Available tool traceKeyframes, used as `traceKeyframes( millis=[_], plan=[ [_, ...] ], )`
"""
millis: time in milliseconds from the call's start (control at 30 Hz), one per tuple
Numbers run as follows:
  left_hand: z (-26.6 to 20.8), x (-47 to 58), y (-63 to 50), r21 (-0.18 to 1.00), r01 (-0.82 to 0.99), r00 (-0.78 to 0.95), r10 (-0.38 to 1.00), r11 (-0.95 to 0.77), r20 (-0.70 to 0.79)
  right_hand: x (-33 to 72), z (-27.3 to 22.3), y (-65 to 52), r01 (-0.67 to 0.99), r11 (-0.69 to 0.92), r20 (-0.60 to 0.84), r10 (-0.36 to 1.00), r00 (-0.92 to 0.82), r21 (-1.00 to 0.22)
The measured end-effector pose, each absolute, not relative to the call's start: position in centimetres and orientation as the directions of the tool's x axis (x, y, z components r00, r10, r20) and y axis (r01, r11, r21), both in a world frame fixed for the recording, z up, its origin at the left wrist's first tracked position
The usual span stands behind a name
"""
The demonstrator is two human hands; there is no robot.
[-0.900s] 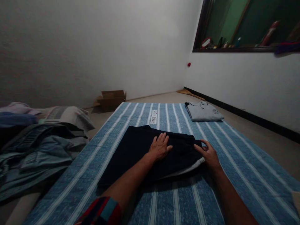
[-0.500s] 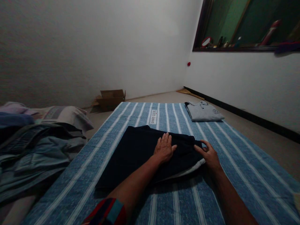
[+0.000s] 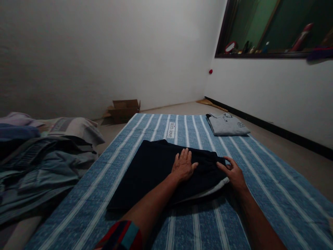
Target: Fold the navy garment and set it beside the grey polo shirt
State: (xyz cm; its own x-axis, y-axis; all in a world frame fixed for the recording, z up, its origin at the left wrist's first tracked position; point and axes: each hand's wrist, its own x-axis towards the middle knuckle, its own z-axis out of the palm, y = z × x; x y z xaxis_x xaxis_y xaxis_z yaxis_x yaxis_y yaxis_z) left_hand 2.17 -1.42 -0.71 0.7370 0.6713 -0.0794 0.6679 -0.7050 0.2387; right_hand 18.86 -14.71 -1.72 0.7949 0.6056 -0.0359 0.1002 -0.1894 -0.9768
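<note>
Your left hand point(image 3: 184, 165) lies flat, fingers spread, pinning the dark garment point(image 3: 161, 170) on the striped bedsheet point(image 3: 260, 194), while your right hand point(image 3: 234, 173) pinches its right edge, holding the fold.

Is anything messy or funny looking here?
Mostly tidy. The dark garment lies flat on the striped blanket under the left hand, with the right hand at its edge. A grey shirt sits neatly folded. Only the pile of clothes at the left looks rumpled and heaped.
</note>
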Motion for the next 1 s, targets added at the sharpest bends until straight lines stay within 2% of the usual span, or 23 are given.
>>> traceKeyframes(
  millis=[367,533,833,1000],
  plan=[
    [-0.87,2.26,-1.27,0.222,0.665,0.741,0.667,-0.713,-0.077,18.64,-1.18,-14.88,0.091,-0.189,-0.042,0.604,0.796,-0.978],
    [-0.77,2.29,-1.38,0.221,0.671,0.736,0.673,-0.708,-0.078,19.00,-1.35,-15.00,0.086,-0.182,-0.053,0.645,0.762,-0.980],
    [-0.58,2.28,-1.42,0.214,0.665,0.741,0.667,-0.715,-0.074,18.90,-1.50,-14.75,0.060,-0.171,-0.056,0.604,0.795,-0.983],
    [-0.62,2.27,-1.48,0.216,0.666,0.739,0.670,-0.714,-0.065,19.14,-1.47,-14.90,0.084,-0.191,-0.056,0.628,0.776,-0.978]
  ],
)
